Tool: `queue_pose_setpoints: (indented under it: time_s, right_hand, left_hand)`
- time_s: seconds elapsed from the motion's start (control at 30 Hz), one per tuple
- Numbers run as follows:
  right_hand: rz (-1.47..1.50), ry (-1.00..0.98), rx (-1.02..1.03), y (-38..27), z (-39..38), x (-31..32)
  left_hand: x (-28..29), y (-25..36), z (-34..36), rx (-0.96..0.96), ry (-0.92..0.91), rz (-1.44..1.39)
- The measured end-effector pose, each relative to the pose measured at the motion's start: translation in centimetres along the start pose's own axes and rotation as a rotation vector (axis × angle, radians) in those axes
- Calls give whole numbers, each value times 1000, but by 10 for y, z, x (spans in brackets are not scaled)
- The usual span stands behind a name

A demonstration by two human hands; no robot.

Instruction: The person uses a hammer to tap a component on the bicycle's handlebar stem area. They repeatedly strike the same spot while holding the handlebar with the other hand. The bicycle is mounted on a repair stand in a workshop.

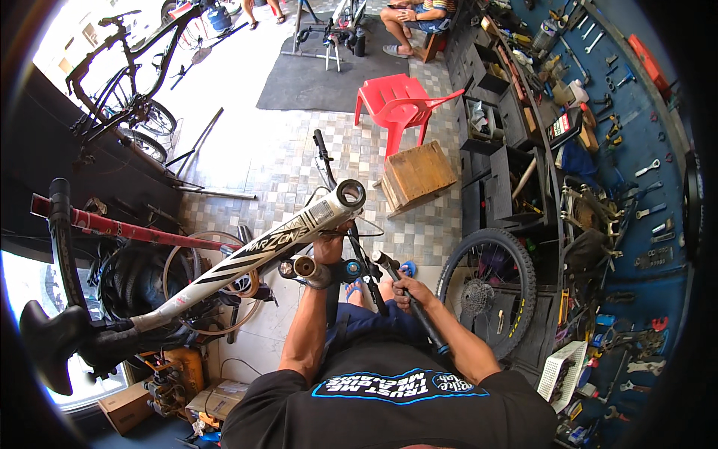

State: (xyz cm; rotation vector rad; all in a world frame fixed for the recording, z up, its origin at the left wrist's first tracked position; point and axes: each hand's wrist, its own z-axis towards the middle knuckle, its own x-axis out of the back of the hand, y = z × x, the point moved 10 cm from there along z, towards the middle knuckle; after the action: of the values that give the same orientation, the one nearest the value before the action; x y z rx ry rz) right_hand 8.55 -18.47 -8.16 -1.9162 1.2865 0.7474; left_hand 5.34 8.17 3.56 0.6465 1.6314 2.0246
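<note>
A silver-and-black bicycle frame point(224, 269) lies diagonally across my view, with its open head tube point(349, 196) at the upper end and a black saddle point(52, 337) at the lower left. My left hand point(329, 243) is closed around the front of the frame, partly hidden beneath it. Just below that hand is a fork crown with round fittings point(310, 269). My right hand point(411, 292) is wrapped around a long black tubular tool point(434, 333) with a silver upper end, angled down toward my body. Whether that tool touches the fork is hard to tell.
A red plastic chair point(396, 105) and wooden box point(419, 176) stand ahead. A wheel point(516, 299) leans against dark drawers point(501, 187) by the right tool wall point(643, 224). A red frame point(112, 224) and bikes point(134, 52) occupy the left. Another person point(415, 22) sits far back.
</note>
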Motion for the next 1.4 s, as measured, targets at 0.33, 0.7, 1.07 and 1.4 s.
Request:
queue_pose_setpoints:
  time_s: [0.33, 0.7, 1.07, 1.4]
  right_hand:
    - [17, 41, -20, -4, -4, 13]
    - [-16, 155, 21, -15, -21, 28]
    - [-68, 343, 160, -95, -42, 42]
    - [-511, 304, 224, -196, -49, -11]
  left_hand:
    - [4, 4, -1, -168, -4, 212]
    - [6, -40, -13, 18, -4, 91]
    - [11, -44, -36, 252, -137, -111]
    - [-3, -26, -27, 181, -153, 95]
